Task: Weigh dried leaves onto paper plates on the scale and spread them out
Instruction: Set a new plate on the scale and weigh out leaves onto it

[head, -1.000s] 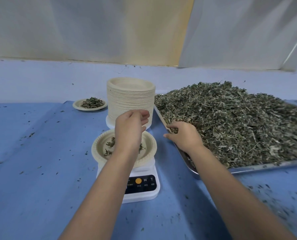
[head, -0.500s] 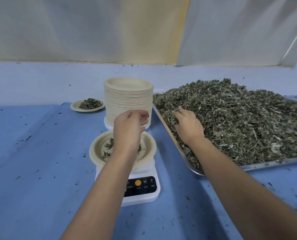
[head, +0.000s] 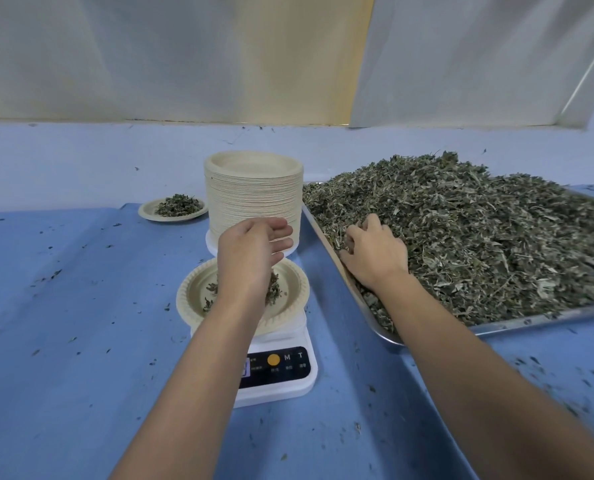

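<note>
A white digital scale (head: 278,375) stands on the blue table and carries a beige paper plate (head: 188,306) holding a few dried leaves (head: 210,289). My left hand (head: 250,258) hovers over that plate with its fingers stretched out to the right, and leaf bits (head: 273,287) show just beneath the palm. To the right, a metal tray (head: 531,320) holds a big heap of dried leaves (head: 479,230). My right hand (head: 375,254) is at the heap's near-left edge, fingers curled into the leaves and gripping some.
A tall stack of paper plates (head: 254,195) stands right behind the scale. A filled plate (head: 150,213) of leaves sits at the back left. Leaf crumbs (head: 548,375) are scattered over the blue cover. A pale wall rises behind the table.
My left hand's fingers have uncurled over the plate, and more leaves lie under it. My right hand moved from the tray's rim into the heap and curled its fingers into the leaves.
</note>
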Tool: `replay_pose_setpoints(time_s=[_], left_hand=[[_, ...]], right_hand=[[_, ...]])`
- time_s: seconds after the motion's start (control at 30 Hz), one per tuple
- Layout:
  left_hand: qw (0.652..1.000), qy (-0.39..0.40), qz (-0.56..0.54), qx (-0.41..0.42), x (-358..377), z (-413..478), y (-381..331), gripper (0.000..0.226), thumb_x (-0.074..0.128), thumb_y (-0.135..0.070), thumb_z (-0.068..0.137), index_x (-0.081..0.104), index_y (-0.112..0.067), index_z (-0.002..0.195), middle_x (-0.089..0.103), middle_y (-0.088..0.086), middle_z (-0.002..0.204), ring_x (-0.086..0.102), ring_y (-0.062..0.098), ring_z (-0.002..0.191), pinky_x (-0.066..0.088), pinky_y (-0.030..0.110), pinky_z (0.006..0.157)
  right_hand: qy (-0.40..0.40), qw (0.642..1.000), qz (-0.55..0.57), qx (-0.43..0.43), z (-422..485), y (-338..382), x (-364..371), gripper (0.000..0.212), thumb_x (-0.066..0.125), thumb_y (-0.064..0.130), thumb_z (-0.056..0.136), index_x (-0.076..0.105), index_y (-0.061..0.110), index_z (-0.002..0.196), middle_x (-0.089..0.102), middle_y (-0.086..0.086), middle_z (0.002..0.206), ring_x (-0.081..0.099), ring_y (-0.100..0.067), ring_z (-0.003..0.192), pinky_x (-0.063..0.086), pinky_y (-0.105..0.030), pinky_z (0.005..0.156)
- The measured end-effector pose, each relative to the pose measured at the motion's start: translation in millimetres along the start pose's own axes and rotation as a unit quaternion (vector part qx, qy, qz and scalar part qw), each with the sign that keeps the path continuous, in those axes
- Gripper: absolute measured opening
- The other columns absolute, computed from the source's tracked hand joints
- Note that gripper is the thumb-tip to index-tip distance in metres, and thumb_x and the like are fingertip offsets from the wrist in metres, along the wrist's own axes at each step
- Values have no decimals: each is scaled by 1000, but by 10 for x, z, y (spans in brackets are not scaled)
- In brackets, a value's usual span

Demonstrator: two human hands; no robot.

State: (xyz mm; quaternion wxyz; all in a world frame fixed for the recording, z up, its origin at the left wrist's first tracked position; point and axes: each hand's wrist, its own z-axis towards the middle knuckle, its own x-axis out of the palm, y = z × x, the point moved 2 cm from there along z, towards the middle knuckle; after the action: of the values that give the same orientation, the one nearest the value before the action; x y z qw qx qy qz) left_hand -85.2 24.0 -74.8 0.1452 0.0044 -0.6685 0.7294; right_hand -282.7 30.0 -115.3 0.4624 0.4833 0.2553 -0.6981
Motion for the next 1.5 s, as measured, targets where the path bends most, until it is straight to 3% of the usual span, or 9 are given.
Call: replay_pose_setpoints(time_s=[0.2,0.3,0.63,0.83,1.0,1.1,1.2,1.37,1.5], left_hand=[[1000,0,6,-4,-2,11,15,31,38,-3,91,68,-10,90,72,3,88,68,13,76,53,24,75],[1000,9,14,-5,19,4,25,31,38,-3,91,68,-9,92,72,2,86,68,12,73,52,24,75],[999,16,30,-3,51,-2,38,32,37,-3,91,68,-12,86,72,2,87,68,13,73,50,22,69],[986,68,-97,-118,226,-47,121,24,43,-9,95,66,-6,102,70,6,103,65,16,97,53,23,76],[961,100,-177,-186,491,-74,162,30,39,-19,100,55,-3,120,56,11,127,47,23,127,39,35,104],[959,80,-200,-185,526,-52,130,33,38,-19,101,52,-2,126,50,12,137,42,23,132,34,34,105],[956,71,-223,-176,445,-19,82,40,39,-20,101,45,0,135,44,13,143,37,24,136,32,34,108],[964,21,-235,-121,126,33,-75,36,43,-19,100,47,-2,131,49,14,138,45,27,130,36,34,108],[987,-28,-154,-36,-198,57,-149,38,41,-22,101,45,-9,136,48,5,139,46,16,127,36,27,105]], right_hand=[[131,989,-63,5,13,-34,123,48,44,42,98,34,33,144,16,-7,156,20,-33,138,31,-47,105],[179,983,-49,-9,17,-25,158,41,44,26,99,43,25,140,31,-10,150,34,-34,133,37,-44,102],[-19,987,144,69,-26,-58,-58,40,47,-3,92,65,17,121,66,-14,112,63,-32,89,51,-33,72],[-97,885,430,151,-27,-157,-178,34,61,16,93,61,13,126,67,-2,84,49,-4,42,31,-14,33],[-95,747,610,246,-43,-191,-218,42,66,19,90,57,14,130,57,-4,130,51,-22,122,43,-26,88],[-92,672,690,253,-76,-123,-327,43,67,13,88,56,12,130,58,0,128,56,-14,109,44,-32,100],[-65,614,755,220,-93,39,-467,42,66,9,88,56,12,129,65,3,108,61,-7,89,55,-27,79],[2,588,799,128,-144,511,-643,16,66,5,87,69,21,90,72,3,88,68,-7,73,54,-23,62],[15,658,748,80,-228,849,-602,27,69,12,86,67,16,113,70,6,97,64,-7,92,52,-29,89]])
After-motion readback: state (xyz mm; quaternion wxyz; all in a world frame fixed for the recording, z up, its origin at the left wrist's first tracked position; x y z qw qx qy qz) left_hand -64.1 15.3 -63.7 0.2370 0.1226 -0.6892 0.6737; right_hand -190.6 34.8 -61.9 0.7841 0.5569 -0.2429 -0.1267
